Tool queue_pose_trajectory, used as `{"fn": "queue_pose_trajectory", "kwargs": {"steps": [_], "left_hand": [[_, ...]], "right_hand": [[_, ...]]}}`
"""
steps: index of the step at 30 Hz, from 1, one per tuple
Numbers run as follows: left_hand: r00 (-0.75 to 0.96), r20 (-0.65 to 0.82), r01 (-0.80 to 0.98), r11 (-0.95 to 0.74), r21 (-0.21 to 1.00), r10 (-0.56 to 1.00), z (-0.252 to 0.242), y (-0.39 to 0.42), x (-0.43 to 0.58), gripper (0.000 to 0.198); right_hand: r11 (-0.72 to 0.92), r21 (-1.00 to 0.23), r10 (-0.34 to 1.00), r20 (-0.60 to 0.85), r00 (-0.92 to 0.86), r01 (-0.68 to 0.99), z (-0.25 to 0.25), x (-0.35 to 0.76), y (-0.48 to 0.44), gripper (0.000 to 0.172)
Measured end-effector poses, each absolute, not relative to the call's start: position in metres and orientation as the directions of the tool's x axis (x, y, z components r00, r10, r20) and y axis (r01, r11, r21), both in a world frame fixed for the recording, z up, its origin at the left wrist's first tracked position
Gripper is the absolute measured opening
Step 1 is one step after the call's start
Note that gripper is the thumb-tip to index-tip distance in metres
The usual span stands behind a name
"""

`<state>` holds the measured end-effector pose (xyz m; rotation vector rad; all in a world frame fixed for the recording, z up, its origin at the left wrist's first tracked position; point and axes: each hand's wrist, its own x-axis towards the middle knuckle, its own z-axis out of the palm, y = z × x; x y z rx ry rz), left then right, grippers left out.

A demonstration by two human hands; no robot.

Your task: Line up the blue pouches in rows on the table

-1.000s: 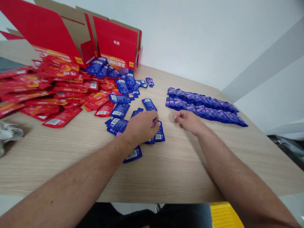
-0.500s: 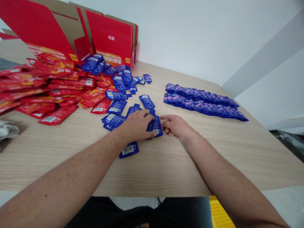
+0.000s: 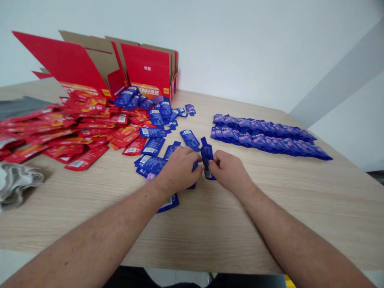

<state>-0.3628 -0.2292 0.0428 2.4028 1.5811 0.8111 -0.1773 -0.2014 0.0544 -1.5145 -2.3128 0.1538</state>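
Illumination is bright and even, with diffuse light across the pale wall (image 3: 240,52) and the worktop (image 3: 240,224). Shadows are soft, the darkest lying beside the cloth (image 3: 18,182). The glossy sachets (image 3: 264,138) show a mild sheen. Wide-angle distortion bends straight edges toward the frame borders. Focus is uniform, without marked motion blur.

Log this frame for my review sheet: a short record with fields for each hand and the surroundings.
Left hand: left hand lies over a blue sachet
Right hand: right hand has its fingers against a blue spouted sachet
Nearby: loose blue sachets
Rest: rows of purple-printed sachets, heaped red sachets, open red carton, wood-grain table
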Motion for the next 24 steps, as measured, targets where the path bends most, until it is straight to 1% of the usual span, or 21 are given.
{"fn": "queue_pose_trajectory", "kwargs": {"steps": [2,4,5,7,10,12,14,16,17,19,21,24], "left_hand": [[0.22,0.341,0.752,-0.382,0.537,0.914,0.048,-0.232,-0.359,0.025],[0.123,0.281,0.684,-0.287,0.671,0.952,0.053,-0.234,-0.356,0.034],[0.074,0.25,0.654,-0.237,0.718,0.965,0.055,-0.235,-0.355,0.039],[-0.018,0.195,0.633,-0.14,0.762,0.981,0.057,-0.234,-0.355,0.043],[-0.126,0.143,0.689,-0.017,0.725,0.982,0.06,-0.232,-0.356,0.039],[-0.159,0.153,0.742,0.015,0.671,0.975,0.061,-0.23,-0.356,0.036],[-0.145,0.185,0.769,-0.007,0.639,0.972,0.062,-0.23,-0.357,0.035],[-0.102,0.201,0.756,-0.055,0.652,0.974,0.063,-0.231,-0.357,0.034],[-0.078,0.2,0.738,-0.079,0.67,0.977,0.063,-0.232,-0.357,0.033],[-0.041,0.201,0.702,-0.114,0.703,0.979,0.062,-0.234,-0.358,0.033],[-0.025,0.209,0.675,-0.137,0.725,0.978,0.061,-0.236,-0.358,0.033],[-0.004,0.207,0.629,-0.158,0.761,0.978,0.059,-0.236,-0.36,0.034]], "right_hand": [[0.529,-0.139,0.821,0.336,-0.462,0.837,0.06,-0.177,-0.212,0.016],[0.614,-0.012,0.729,0.39,-0.562,0.789,0.061,-0.179,-0.221,0.02],[0.648,0.036,0.686,0.406,-0.603,0.761,0.061,-0.181,-0.225,0.022],[0.701,0.102,0.616,0.413,-0.671,0.706,0.059,-0.184,-0.23,0.022],[0.736,0.112,0.583,0.395,-0.71,0.667,0.056,-0.189,-0.235,0.02],[0.748,0.063,0.586,0.403,-0.703,0.66,0.056,-0.19,-0.236,0.021],[0.752,-0.043,0.604,0.445,-0.662,0.657,0.057,-0.19,-0.234,0.02],[0.732,-0.173,0.636,0.52,-0.57,0.659,0.057,-0.185,-0.227,0.021],[0.713,-0.232,0.656,0.555,-0.511,0.662,0.056,-0.182,-0.222,0.025],[0.672,-0.333,0.699,0.58,-0.418,0.661,0.055,-0.173,-0.21,0.031],[0.636,-0.428,0.757,0.508,-0.411,0.642,0.054,-0.164,-0.2,0.025],[0.586,-0.55,0.808,0.339,-0.483,0.595,0.054,-0.154,-0.191,0.018]]}}
